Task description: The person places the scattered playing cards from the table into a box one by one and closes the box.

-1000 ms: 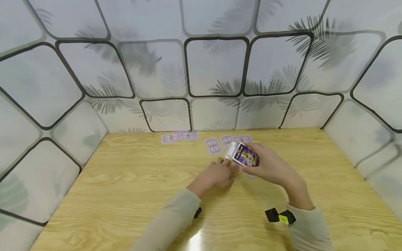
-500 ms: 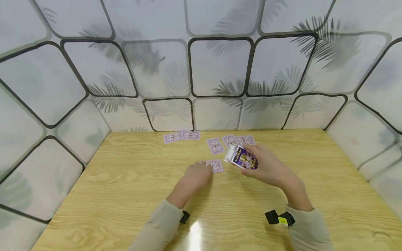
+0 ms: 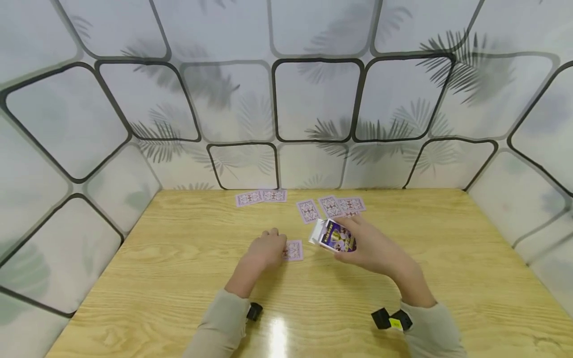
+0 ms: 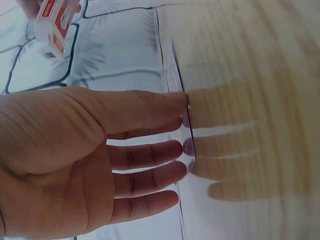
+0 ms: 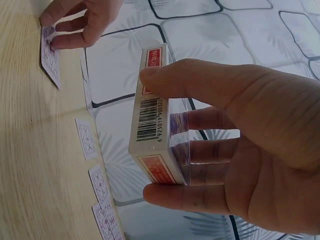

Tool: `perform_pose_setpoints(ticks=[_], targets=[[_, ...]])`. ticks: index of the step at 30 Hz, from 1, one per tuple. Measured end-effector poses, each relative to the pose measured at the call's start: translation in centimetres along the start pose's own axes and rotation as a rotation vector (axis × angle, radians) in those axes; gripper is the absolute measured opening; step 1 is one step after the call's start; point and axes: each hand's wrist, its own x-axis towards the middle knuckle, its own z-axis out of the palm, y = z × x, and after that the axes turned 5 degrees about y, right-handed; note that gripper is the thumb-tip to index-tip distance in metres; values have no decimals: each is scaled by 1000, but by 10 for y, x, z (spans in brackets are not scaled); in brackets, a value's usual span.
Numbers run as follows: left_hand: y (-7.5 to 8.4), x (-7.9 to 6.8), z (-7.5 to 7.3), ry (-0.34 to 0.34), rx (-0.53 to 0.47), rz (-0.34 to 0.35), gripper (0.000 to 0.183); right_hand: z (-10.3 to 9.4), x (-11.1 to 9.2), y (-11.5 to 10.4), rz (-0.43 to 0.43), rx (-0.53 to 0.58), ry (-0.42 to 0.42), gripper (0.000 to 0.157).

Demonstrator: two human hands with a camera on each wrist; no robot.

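Note:
My left hand (image 3: 264,248) is low over the table, left of centre. Its nearly straight fingers and thumb rest their tips on a purple-patterned playing card (image 3: 293,250), whose right half shows beyond the hand. In the left wrist view that card (image 4: 175,75) appears almost edge-on beneath the fingertips. My right hand (image 3: 376,243) grips a playing card box (image 3: 337,236) above the table, thumb on one narrow side and fingers on the other. The box has a purple picture front, a white flap end toward the left, and a barcode on the side (image 5: 150,120).
Several face-down cards lie farther back: an overlapping pair (image 3: 249,198) at back left, and a single card (image 3: 308,211) beside a loose group (image 3: 351,204) behind the box. A patterned cloth wall (image 3: 313,166) borders the wooden table (image 3: 192,278) at the back and sides.
My left hand has slid a card leftward and toward me, away from beneath the box. The right hand keeps the box and has shifted slightly left and nearer.

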Motion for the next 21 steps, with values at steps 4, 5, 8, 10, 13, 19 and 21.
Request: perform_pose_setpoints(ticks=[4, 5, 8, 10, 13, 19, 21], targets=[[-7, 0, 1, 8, -69, -8, 18, 1, 0, -3, 15, -4, -19, 73], [-9, 0, 1, 5, -90, -13, 21, 2, -1, -3, 17, -5, -22, 73], [-15, -2, 2, -14, -159, -41, 29, 2, -1, -4, 14, -5, -23, 74], [-17, -3, 2, -25, -193, -58, 35, 2, -1, -4, 3, -3, -21, 74], [-21, -4, 3, -33, -218, -76, 43, 3, -1, -5, -9, 0, -21, 73], [-26, -6, 5, -43, -245, -55, 50, 6, -1, -7, -9, -4, -30, 73], [-29, -6, 5, -38, -279, -17, 46, 7, 0, -7, -7, -7, -34, 74]])
